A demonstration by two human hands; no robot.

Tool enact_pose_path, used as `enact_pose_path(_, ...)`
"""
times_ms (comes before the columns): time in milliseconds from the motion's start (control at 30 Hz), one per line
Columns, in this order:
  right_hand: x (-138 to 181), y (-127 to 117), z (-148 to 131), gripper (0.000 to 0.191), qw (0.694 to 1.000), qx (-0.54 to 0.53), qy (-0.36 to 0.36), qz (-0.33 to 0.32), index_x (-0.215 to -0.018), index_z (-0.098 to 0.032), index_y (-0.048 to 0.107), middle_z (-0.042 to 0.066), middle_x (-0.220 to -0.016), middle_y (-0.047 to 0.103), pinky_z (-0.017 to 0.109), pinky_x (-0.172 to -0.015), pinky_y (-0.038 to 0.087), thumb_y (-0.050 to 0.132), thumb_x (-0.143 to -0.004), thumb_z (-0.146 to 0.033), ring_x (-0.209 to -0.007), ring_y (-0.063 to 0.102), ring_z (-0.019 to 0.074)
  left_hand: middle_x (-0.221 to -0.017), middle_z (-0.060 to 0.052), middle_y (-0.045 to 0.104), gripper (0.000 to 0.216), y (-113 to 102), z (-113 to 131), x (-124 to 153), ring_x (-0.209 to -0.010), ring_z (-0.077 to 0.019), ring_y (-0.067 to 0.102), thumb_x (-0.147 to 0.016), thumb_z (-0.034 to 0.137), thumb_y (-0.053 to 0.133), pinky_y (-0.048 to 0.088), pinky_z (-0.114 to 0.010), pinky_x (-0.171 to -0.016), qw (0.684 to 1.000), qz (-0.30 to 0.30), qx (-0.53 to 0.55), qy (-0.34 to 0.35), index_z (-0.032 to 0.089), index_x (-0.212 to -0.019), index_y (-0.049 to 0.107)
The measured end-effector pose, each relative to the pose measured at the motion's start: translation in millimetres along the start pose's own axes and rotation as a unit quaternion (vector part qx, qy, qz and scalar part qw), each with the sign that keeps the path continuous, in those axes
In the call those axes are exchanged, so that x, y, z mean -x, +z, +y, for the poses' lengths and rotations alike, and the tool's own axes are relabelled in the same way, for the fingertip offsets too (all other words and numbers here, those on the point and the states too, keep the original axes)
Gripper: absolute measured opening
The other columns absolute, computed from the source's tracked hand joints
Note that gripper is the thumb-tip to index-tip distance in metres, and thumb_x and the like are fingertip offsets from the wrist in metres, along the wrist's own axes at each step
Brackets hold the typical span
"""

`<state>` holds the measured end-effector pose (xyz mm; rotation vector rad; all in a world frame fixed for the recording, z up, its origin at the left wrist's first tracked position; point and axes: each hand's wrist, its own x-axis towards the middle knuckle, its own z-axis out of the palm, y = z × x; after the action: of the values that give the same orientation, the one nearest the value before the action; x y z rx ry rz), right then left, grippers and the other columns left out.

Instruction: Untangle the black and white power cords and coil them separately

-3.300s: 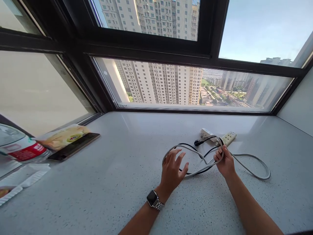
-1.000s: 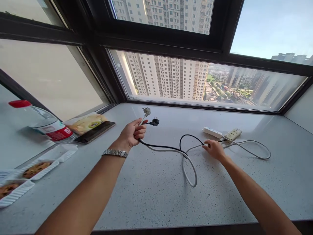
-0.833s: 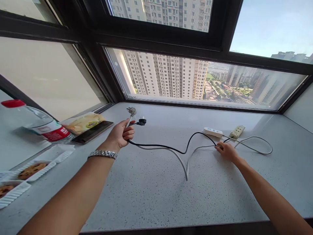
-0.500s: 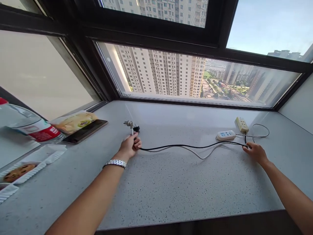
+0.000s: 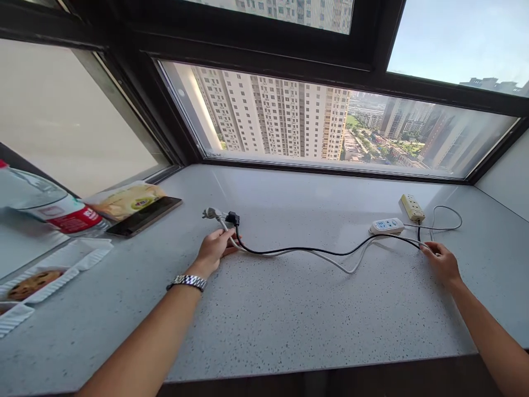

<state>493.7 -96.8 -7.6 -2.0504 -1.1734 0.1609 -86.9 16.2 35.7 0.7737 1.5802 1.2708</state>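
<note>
Speckled grey stone worktop [image 5: 289, 309] beneath a dark-framed window; on it we list two power leads laid out side by side, nearly straight.

Item one, black cord [image 5: 306, 251]: thin, rubbery; ends at a small black plug [image 5: 232, 218] on the left and runs toward the white power strip [image 5: 387, 225]. Item two, grey cord [image 5: 330, 262]: thicker, pale; ends at a grey plug [image 5: 211, 213] and appears to belong to the cream power strip [image 5: 412, 207], with a slack loop at the far right.

We judge both cords light, limp and smooth-skinned, apt to slide and curl on the stone; the firmest hold is just behind each plug or close to the strips.

Our left hand [image 5: 215, 251] has its fingers closed around both cords just behind the plugs; our right hand [image 5: 444, 263] rests on the cords near the strips, fingers curled over them, though we cannot tell how firmly they pinch.

Sundries, far left: water bottle [image 5: 45, 205]; snack packet [image 5: 124, 199] lying on a dark tablet [image 5: 144, 216]; white trays holding a cookie [image 5: 31, 282].
</note>
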Motion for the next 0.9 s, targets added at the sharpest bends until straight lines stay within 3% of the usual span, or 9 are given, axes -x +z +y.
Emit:
enact_pose_path(167, 2, 1, -4, 0.052, 0.997, -0.047, 0.053, 0.034, -0.072, -0.017, 0.07, 0.012, -0.077, 0.07, 0.034, -0.058, 0.043, 0.061, -0.057, -0.066, -0.072, 0.062, 0.0296, -0.053, -0.001, 0.058, 0.017, 3, 0, -3, -0.044, -0.0142, 0.056, -0.082, 0.017, 0.056, 0.05, -0.023, -0.043, 1.0, 0.013, -0.025, -0.003, 0.015, -0.066, 0.054)
enact_pose_path(467, -19, 5, -24, 0.045, 0.985, -0.141, 0.069, 0.071, -0.078, -0.015, 0.07, 0.012, -0.079, 0.07, 0.035, -0.061, 0.047, 0.067, -0.053, -0.051, -0.074, 0.064, 0.0294, -0.047, 0.001, 0.058, 0.022, 1, 3, 5, -0.046, -0.0125, 0.057, -0.087, 0.018, 0.054, 0.05, -0.02, -0.045, 0.999, -0.007, -0.04, 0.004, 0.015, -0.066, 0.052)
enact_pose_path(600, -27, 4, -38, 0.042, 0.984, -0.114, 0.012, 0.137, -0.085, -0.015, 0.07, 0.015, -0.098, 0.067, 0.037, -0.067, 0.049, 0.062, -0.058, -0.047, -0.084, 0.063, 0.0296, -0.046, 0.002, 0.056, 0.02, 1, 3, 3, -0.046, -0.0121, 0.055, -0.086, 0.015, 0.055, 0.051, -0.021, -0.045, 0.999, -0.003, -0.047, 0.001, 0.014, -0.066, 0.053)
enact_pose_path(667, -24, 5, -43, 0.039, 0.986, -0.066, -0.018, 0.153, -0.079, -0.015, 0.069, 0.016, -0.096, 0.066, 0.038, -0.068, 0.049, 0.06, -0.061, -0.049, -0.083, 0.062, 0.0296, -0.046, 0.001, 0.056, 0.02, 1, 3, 1, -0.045, -0.012, 0.054, -0.084, 0.016, 0.056, 0.05, -0.021, -0.045, 0.999, -0.001, -0.05, 0.001, 0.014, -0.064, 0.053)
enact_pose_path(800, -6, 17, -46, 0.044, 0.984, -0.005, -0.119, 0.129, -0.07, -0.017, 0.067, 0.013, -0.073, 0.066, 0.037, -0.066, 0.047, 0.052, -0.072, -0.058, -0.072, 0.06, 0.0274, -0.045, 0.001, 0.054, 0.021, 1, -1, -3, -0.045, -0.0124, 0.053, -0.077, 0.025, 0.063, 0.049, -0.021, -0.044, 0.999, 0.006, -0.052, 0.002, 0.015, -0.061, 0.054)
enact_pose_path(900, 7, 32, -43, 0.05, 0.979, 0.007, -0.181, 0.099, -0.084, -0.016, 0.071, 0.013, -0.085, 0.069, 0.034, -0.06, 0.046, 0.051, -0.076, -0.062, -0.071, 0.061, 0.0256, -0.045, 0.002, 0.053, 0.028, 0, -4, -5, -0.045, -0.0121, 0.051, -0.068, 0.036, 0.071, 0.049, -0.023, -0.044, 0.999, 0.006, -0.051, 0.009, 0.015, -0.06, 0.055)
